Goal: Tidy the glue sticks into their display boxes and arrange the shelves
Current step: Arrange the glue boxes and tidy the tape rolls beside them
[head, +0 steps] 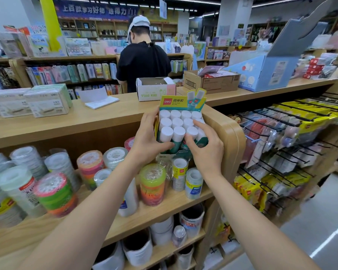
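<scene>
A green and yellow glue stick display box (180, 101) is held tilted toward me at the right end of the wooden shelf unit, above the tape shelf. Several white-capped glue sticks (176, 122) fill it in rows. My left hand (147, 138) grips the box's left side, thumb under the front sticks. My right hand (204, 145) lies on the front right sticks, fingers curled over their caps and bodies.
Rolls of tape (55, 190) crowd the shelf (164, 206) below. On the counter top (66, 121) stand white boxes (47, 102), an open white carton (155, 88), a brown carton (211, 81) and a blue display box (265, 73). A person in black (142, 59) stands behind. Peg hooks with packets (281, 137) hang at right.
</scene>
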`<state>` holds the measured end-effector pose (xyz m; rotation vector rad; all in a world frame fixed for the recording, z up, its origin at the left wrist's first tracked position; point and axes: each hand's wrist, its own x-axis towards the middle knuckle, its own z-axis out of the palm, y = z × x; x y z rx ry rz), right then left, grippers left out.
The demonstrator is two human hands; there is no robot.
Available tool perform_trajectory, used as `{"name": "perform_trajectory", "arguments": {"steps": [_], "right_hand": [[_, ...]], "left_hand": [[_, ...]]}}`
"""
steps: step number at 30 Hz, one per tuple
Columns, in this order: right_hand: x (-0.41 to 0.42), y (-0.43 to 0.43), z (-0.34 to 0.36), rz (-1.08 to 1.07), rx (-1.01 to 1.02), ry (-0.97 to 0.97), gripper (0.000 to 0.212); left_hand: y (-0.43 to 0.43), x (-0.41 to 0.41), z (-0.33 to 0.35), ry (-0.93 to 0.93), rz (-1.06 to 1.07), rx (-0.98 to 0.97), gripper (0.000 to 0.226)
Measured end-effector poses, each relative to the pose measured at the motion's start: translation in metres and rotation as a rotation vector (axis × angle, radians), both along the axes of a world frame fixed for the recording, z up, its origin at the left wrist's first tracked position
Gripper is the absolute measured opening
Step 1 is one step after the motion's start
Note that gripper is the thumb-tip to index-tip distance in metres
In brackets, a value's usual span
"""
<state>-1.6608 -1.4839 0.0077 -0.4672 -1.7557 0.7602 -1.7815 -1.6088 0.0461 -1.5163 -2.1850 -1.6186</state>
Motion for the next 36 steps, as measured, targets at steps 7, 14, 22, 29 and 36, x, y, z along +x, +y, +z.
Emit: {"name": "perform_trajectory", "arguments": {"steps": [7,14,22,29,36], "right_hand": [[-0.002,-0.005,0.031,0.02,0.03,0.073,0.037],[-0.019,-0.032,0.053,0.121,0.047,0.096,0.037],[-0.041,-0.123,0.065,0.251,0.04,0.133,0.038],[-0.055,-0.256,0.063,0.315,0.056,0.154,0.038],[-0.075,-0.378,0.03,0.429,0.037,0.07,0.04]], "left_hand": [[-0.013,0.007,0.025,0.04,0.003,0.113,0.092],[-0.048,0.007,0.036,0.023,0.147,0.196,0.097],[-0.146,0.003,0.043,0.052,0.24,0.265,0.093],[-0.28,0.004,0.035,0.06,0.338,0.284,0.093],[-0.408,0.002,-0.001,0.046,0.469,0.255,0.09]]}}
